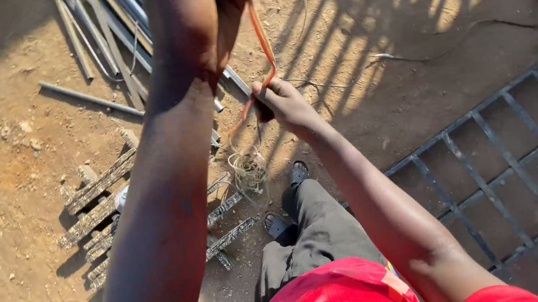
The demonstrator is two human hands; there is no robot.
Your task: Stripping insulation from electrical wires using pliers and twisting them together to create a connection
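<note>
I stand on bare dirt and look down past my red shirt and grey trousers. My left hand (228, 2) is raised close to the camera at the top edge, closed on the upper end of an orange strap (264, 50). The strap runs down to my right hand (281, 103), which grips its lower part together with thin wire. A loose coil of thin wire (249, 168) hangs just below the right hand, above my sandalled feet. My left forearm hides much of the ground in the middle.
Several cut lengths of ribbed steel bar (99, 204) lie on the dirt at left. A bundle of metal pipes (109, 30) lies at top left. A welded dark metal grille (503, 166) rests on the ground at right. A thin cable (457, 40) trails across the dirt.
</note>
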